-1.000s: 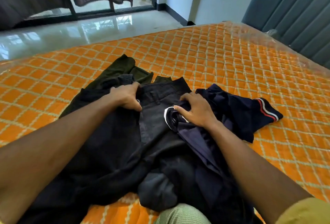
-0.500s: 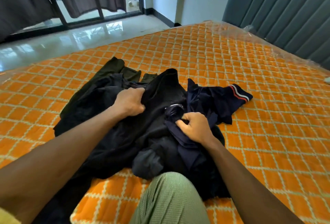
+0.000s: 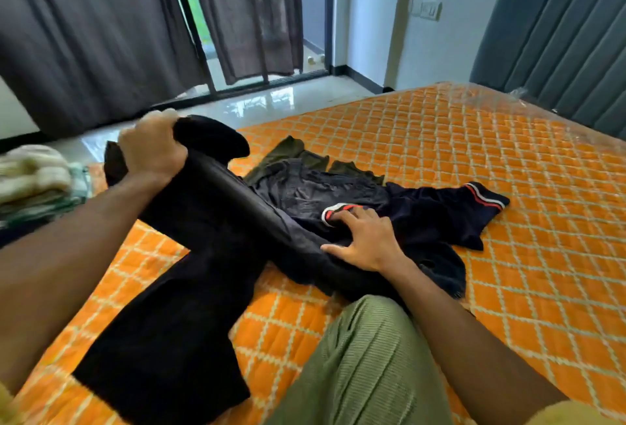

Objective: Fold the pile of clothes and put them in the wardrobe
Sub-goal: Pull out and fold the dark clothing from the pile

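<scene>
I see the left hand (image 3: 152,150) clenched tight around a bunched end of the black trousers (image 3: 189,272), lifted off the bed; the dark, heavy cloth runs taut from that fist down toward the right hand (image 3: 364,241), and a wide leg hangs below the left forearm to the near edge of the view. The right hand lies flat, fingers spread and straight, pressing on the pile where the trousers meet a navy shirt (image 3: 440,218). Its fingertips touch a red-and-white striped collar or cuff, I cannot tell which, and a matching striped cuff lies farther out to its right. Just beyond the right hand's fingers are a crumpled grey garment (image 3: 315,187) and, past it, an olive one (image 3: 294,153). Below the right wrist rises a knee in ribbed green fabric (image 3: 366,357). Everything rests on an orange quilted mattress (image 3: 508,170) with shiny plastic at its far end. Left of the raised fist sits a stack of pale folded clothes (image 3: 34,177). Beyond are glossy floor tiles (image 3: 271,106), grey curtains (image 3: 84,45) and a wall switch (image 3: 426,9).
</scene>
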